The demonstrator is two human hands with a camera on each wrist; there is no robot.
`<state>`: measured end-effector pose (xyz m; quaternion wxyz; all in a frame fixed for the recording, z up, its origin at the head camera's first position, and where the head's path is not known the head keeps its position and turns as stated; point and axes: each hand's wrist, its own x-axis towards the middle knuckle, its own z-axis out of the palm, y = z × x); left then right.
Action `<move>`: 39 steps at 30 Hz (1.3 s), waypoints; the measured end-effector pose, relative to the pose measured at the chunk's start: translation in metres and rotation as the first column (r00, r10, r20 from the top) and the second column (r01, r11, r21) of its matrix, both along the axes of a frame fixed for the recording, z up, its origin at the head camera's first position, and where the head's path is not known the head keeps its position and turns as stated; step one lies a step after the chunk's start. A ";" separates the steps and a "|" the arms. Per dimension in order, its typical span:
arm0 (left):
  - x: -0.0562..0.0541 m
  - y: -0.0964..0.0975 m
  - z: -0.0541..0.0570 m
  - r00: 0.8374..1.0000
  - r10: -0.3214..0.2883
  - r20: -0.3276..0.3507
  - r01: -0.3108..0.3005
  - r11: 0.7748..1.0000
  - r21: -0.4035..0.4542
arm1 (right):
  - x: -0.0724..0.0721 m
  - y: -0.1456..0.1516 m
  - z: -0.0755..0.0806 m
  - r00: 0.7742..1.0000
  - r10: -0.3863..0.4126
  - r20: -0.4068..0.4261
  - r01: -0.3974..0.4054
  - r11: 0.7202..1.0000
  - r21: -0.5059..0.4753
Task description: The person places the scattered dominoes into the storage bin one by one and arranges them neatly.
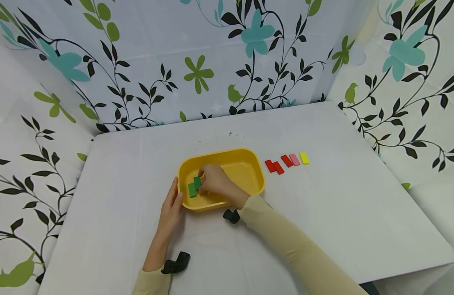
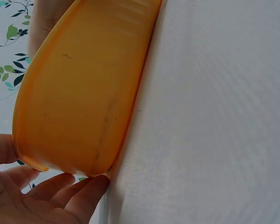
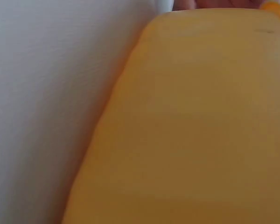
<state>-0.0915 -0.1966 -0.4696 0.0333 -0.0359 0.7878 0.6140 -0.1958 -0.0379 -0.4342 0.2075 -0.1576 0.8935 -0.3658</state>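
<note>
A yellow tray (image 1: pixel 245 154) lies on the table. My left hand (image 1: pixel 171 209) holds its left end, the thumb by the rim and the other fingers against the outer wall; the left wrist view shows those fingers (image 2: pixel 86 198) touching the tray's end. Inside the tray, my right hand (image 1: pixel 216 182) pinches a green tile (image 1: pixel 197 183) with curled fingers, its fingertips partly hidden. A second green tile (image 1: pixel 191 190) lies just left of it, on the tray floor. In the right wrist view the tray's outer wall (image 3: pixel 186 116) fills most of the picture and hides the right fingers.
Right of the tray, several small tiles lie in a loose row: red tiles (image 1: pixel 270 166), a pink tile (image 1: pixel 295 159) and a yellow tile (image 1: pixel 304 158). The white table (image 1: pixel 345 213) meets patterned curtains (image 1: pixel 212 102) at the back and sides.
</note>
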 end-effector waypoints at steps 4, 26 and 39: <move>-0.001 -0.001 0.000 1.000 0.005 0.001 -0.005 1.000 -0.014 | -0.001 -0.003 -0.003 0.998 0.030 -0.054 -0.027 0.998 0.062; 0.000 0.001 0.002 1.000 -0.002 -0.006 0.002 1.000 0.019 | 0.000 -0.005 -0.009 0.968 0.155 -0.197 -0.101 0.960 0.262; 0.000 0.000 0.000 1.000 0.002 -0.003 -0.002 1.000 0.010 | 0.003 -0.004 -0.005 0.967 0.166 -0.195 -0.108 0.955 0.276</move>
